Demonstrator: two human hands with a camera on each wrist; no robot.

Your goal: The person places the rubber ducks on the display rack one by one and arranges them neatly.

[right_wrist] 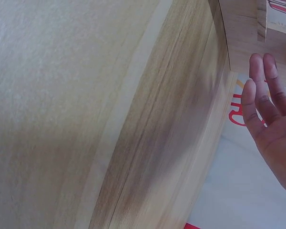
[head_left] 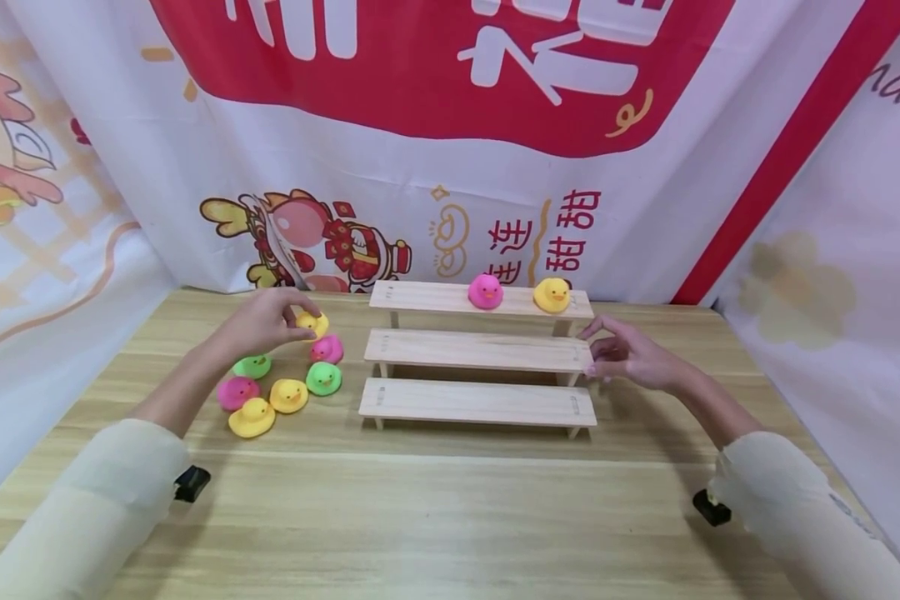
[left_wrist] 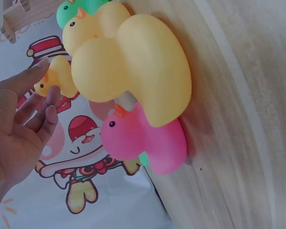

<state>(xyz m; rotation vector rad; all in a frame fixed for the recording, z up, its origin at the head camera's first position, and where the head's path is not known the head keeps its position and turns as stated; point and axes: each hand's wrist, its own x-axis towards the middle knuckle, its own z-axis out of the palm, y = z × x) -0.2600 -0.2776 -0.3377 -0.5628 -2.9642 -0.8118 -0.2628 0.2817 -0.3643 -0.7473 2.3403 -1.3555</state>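
Note:
My left hand (head_left: 273,321) pinches a small yellow rubber duck (left_wrist: 61,78) between thumb and fingers, above the back of a group of ducks at the left. Below it are a pink duck (head_left: 327,349) and a green duck (head_left: 324,379). My right hand (head_left: 622,354) is at the right end of a three-step wooden display stand (head_left: 472,348). Its thumb and index finger span the end of the middle shelf, while the other fingers (right_wrist: 256,102) extend loosely beside the wood. On the top shelf sit a pink duck (head_left: 485,292) and a yellow duck (head_left: 552,295).
Nearer in the left group are two yellow ducks (head_left: 252,417), a pink duck (head_left: 237,392) and a green duck (head_left: 252,366). The stand is on a wood-grain table (head_left: 450,517). A printed cloth (head_left: 420,158) hangs behind the table, with more cloth at both sides.

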